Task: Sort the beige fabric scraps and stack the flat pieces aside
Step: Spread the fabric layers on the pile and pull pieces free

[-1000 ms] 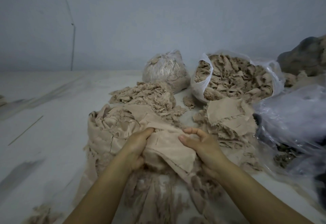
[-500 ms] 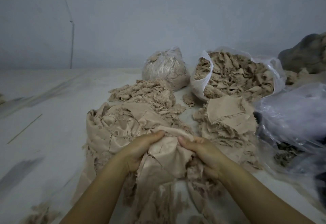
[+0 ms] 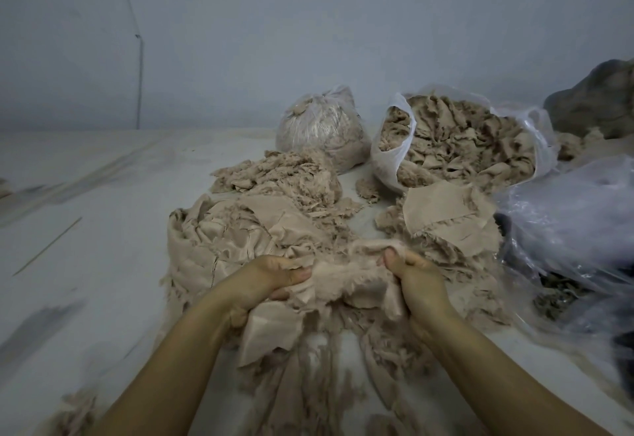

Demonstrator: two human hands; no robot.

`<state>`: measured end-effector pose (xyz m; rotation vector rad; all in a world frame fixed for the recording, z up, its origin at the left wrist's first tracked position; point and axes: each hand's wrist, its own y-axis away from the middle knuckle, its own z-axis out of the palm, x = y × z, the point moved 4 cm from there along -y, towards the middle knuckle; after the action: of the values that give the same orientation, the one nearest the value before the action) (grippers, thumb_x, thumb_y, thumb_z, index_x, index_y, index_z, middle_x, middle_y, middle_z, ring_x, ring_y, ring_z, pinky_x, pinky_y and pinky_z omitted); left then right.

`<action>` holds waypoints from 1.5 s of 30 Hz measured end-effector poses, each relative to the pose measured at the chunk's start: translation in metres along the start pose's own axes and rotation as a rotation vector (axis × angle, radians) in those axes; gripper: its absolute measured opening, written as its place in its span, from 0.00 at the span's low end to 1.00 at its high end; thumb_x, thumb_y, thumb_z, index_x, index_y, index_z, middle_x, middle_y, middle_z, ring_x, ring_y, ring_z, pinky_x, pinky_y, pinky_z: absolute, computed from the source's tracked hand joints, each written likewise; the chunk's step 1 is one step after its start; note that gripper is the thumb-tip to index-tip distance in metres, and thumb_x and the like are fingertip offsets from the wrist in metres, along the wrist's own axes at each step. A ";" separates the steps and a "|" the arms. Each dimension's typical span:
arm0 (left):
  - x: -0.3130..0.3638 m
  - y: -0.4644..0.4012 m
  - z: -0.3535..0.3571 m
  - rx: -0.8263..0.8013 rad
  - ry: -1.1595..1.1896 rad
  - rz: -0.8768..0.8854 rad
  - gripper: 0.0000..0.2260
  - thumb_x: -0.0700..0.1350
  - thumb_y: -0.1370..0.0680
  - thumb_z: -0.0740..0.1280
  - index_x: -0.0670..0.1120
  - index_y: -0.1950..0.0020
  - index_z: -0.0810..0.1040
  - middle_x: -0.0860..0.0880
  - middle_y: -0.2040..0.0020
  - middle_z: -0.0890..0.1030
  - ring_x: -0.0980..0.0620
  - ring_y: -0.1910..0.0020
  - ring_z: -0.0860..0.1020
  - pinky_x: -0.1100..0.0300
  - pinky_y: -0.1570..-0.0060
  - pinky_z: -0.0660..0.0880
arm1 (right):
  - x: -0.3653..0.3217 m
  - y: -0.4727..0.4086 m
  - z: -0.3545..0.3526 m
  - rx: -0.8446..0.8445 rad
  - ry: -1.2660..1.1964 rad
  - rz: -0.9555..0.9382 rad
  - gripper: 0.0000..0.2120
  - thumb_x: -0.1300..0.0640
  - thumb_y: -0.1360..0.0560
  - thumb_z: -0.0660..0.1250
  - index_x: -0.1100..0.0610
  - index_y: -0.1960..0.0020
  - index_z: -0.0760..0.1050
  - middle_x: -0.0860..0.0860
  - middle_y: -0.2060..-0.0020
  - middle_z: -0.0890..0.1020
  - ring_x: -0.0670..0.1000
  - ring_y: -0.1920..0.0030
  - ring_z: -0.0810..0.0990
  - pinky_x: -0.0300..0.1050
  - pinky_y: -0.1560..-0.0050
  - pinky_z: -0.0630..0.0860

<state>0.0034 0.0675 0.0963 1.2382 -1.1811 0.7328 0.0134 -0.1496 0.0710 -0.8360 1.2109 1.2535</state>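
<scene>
Two bare hands grip one bunched beige scrap above a heap of fabric on a pale floor.

The left hand (image 3: 271,281) and right hand (image 3: 417,283) each curl fingers and thumb round opposite ends of the fabric scrap (image 3: 346,277), held just above the unsorted heap (image 3: 240,240) near the floor's (image 3: 85,264) front edge. A small stack of flat pieces (image 3: 449,219) lies just right of the heap, toward the floor's right side. Behind it an open plastic bag (image 3: 391,161) holds crumpled scraps; a tied bag (image 3: 319,126) stands by the back wall. Sorting looks early: few pieces stacked, most of the heap left.
</scene>
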 end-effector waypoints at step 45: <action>-0.004 0.002 0.028 -0.034 0.003 0.169 0.21 0.53 0.29 0.71 0.42 0.41 0.79 0.49 0.52 0.84 0.61 0.64 0.79 0.70 0.65 0.74 | -0.016 0.015 0.016 -0.342 0.253 -0.121 0.10 0.55 0.23 0.66 0.58 0.59 0.81 0.51 0.70 0.82 0.48 0.71 0.76 0.36 0.71 0.72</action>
<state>-0.0072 0.0423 0.0907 1.1182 -1.3021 0.8352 0.0039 -0.1352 0.0924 -1.3320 1.1375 1.3028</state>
